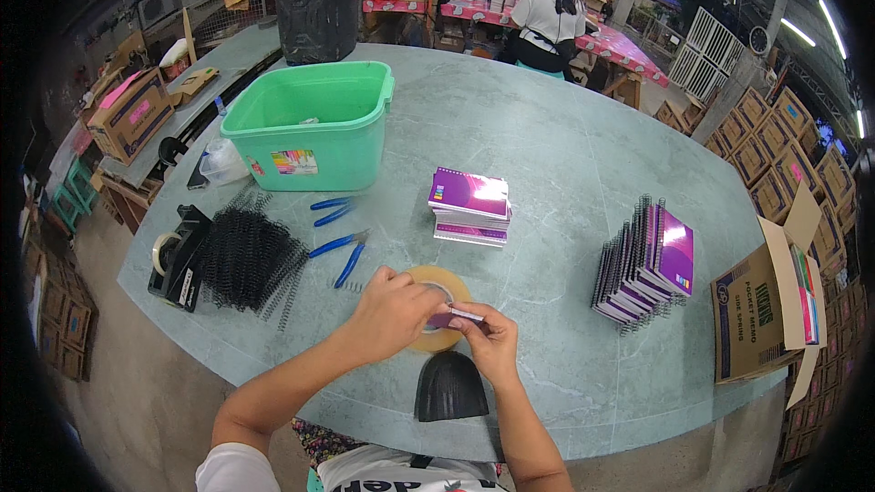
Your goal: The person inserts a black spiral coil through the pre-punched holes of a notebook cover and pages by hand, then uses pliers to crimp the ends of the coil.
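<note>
The small purple notebook (pixel 441 320), at six o'clock from the notebook stack (pixel 470 193), is pinched over the tape roll (pixel 434 343) by the right hand (pixel 493 343) at three o'clock and left hand (pixel 394 312) at nine (probably light, bendable, slick-covered, best held by its edges).

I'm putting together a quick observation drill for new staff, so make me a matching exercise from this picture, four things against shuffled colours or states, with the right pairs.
Things:
1. Plastic tub
2. Small item
3. Spiral coils
4. Pliers

Descriptions:
A. Black, heaped on the table
B. Pinched by the right hand
C. Blue handles
D. Light green

Right pairs: 1-D, 2-B, 3-A, 4-C
</note>
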A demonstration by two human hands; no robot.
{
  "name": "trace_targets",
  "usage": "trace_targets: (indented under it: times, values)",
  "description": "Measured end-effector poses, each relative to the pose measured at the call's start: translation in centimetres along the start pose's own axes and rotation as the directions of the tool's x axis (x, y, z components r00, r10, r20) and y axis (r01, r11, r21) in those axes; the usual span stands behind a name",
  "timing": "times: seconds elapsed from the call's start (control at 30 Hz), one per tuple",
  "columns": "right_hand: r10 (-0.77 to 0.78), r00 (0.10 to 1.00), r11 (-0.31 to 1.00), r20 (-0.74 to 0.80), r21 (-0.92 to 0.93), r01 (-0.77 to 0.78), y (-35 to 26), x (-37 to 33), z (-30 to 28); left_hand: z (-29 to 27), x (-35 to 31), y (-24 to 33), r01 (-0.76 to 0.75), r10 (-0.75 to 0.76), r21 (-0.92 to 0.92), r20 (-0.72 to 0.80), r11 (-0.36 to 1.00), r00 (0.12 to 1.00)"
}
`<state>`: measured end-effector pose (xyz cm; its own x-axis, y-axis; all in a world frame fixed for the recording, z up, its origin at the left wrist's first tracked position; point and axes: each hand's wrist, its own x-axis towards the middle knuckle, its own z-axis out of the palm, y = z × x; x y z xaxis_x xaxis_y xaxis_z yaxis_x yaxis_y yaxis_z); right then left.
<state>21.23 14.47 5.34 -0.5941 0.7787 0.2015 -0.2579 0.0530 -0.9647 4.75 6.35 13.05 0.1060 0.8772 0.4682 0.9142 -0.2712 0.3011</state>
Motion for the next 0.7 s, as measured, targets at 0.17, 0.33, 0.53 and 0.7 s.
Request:
trace_targets:
  times: [0.17, 0.33, 0.53, 0.7]
  values:
    - [-0.011, 1.0, 1.0, -0.028, -0.007, 0.011, -0.3, -0.1, 0.5, -0.2, 0.4, 0.2, -0.049, 0.049, -0.002, -0.041, 0.999, 0.998]
    - [-0.107, 0.994, 0.99, 0.031, -0.088, 0.109, 0.0, 0.0, 0.1, -0.7, -0.3, -0.2, -0.012, -0.001, 0.103, 0.131, 0.995, 0.991]
    - [-0.126, 0.99, 0.976, 0.069, -0.17, 0.136, -1.9, 0.4, 1.5, -1.2, 0.2, 1.5, -0.02, 0.015, 0.206, 0.022, 0.978, 1.0]
    - [-0.067, 0.998, 0.997, -0.014, 0.033, 0.067, -2.7, 0.0, 1.7, -2.4, -1.2, 0.4, -0.057, -0.016, 0.293, 0.241, 0.954, 0.97]
